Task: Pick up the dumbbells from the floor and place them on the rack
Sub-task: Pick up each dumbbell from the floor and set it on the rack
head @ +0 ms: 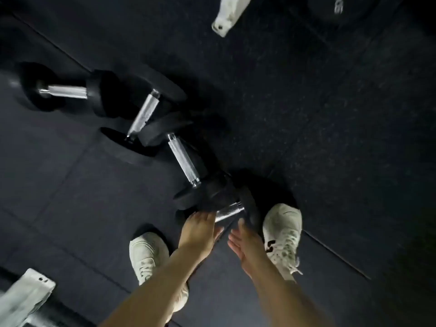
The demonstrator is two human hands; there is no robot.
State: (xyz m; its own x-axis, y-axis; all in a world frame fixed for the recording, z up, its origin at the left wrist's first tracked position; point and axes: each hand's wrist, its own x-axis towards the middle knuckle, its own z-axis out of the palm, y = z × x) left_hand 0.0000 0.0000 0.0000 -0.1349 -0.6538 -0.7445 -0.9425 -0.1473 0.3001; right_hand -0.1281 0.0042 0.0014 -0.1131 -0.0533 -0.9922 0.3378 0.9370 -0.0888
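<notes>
Left hand (200,228) partly covers dumbbell (230,211).

Four dumbbells lie on the floor (330,138) in a crooked chain that runs from the far left toward the person's feet. The farthest dumbbell (64,90) lies at the left. The third dumbbell (145,113) lies just to its right, their ends close together. The second dumbbell (184,160) comes next, nearer the person. The nearest dumbbell (230,212) lies at the second's near end, just ahead of the feet.

The left hand (200,228) is at the left end of the nearest dumbbell's handle, and the right hand (245,244) is just beside its right part. The left shoe (147,253) stands left of the hands. The right shoe (283,234) stands right of them, beside the nearest dumbbell's right end. One frame foot (23,296) sits at the near left corner, and another frame foot (230,13) sits at the far edge.
</notes>
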